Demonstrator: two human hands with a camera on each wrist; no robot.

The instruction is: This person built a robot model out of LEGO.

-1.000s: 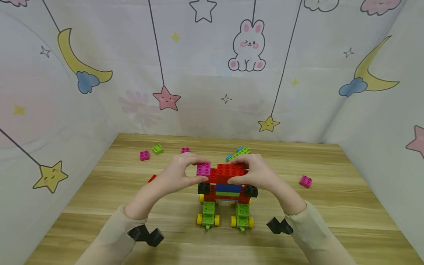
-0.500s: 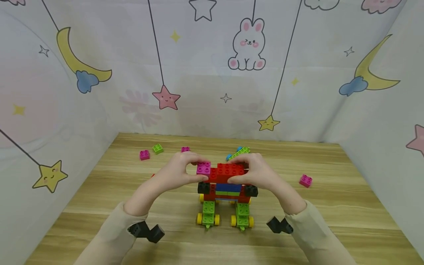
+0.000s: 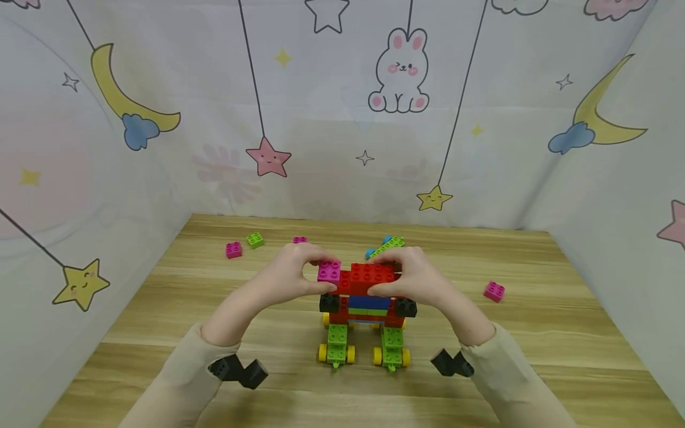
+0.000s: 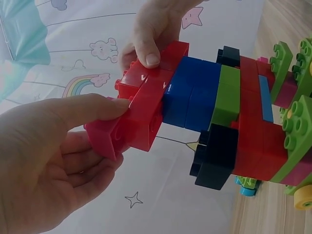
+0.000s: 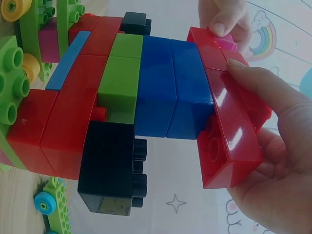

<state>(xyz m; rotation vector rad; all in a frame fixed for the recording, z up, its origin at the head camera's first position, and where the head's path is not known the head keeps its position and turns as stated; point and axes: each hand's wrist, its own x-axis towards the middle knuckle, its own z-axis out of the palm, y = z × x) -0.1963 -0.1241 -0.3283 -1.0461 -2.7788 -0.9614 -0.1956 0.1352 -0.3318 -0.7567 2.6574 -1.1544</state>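
A toy-brick build stands on wheels at the middle of the wooden table. My left hand (image 3: pixel 286 276) pinches a magenta brick (image 3: pixel 329 272) at the left end of its top red layer, thumb in front and fingers behind. My right hand (image 3: pixel 414 276) grips the red brick (image 3: pixel 373 274) on the right of that layer. Below the red layer come blue bricks (image 4: pixel 192 92), then green bricks (image 5: pixel 119 78). Black bricks (image 3: pixel 329 304) flank this column over a red base (image 4: pixel 251 122). Green wheeled bases (image 3: pixel 337 342) with yellow wheels (image 3: pixel 377 357) carry it.
Loose magenta (image 3: pixel 233 249) and green bricks (image 3: pixel 255 240) lie at the back left, another magenta brick (image 3: pixel 299 240) behind my left hand. A green piece with blue wheels (image 3: pixel 387 246) lies behind the build. One magenta brick (image 3: pixel 494 291) sits to the right.
My left forearm has risen slightly and now hides a small red brick seen on the left earlier. Both hands keep their hold; the build has not moved.
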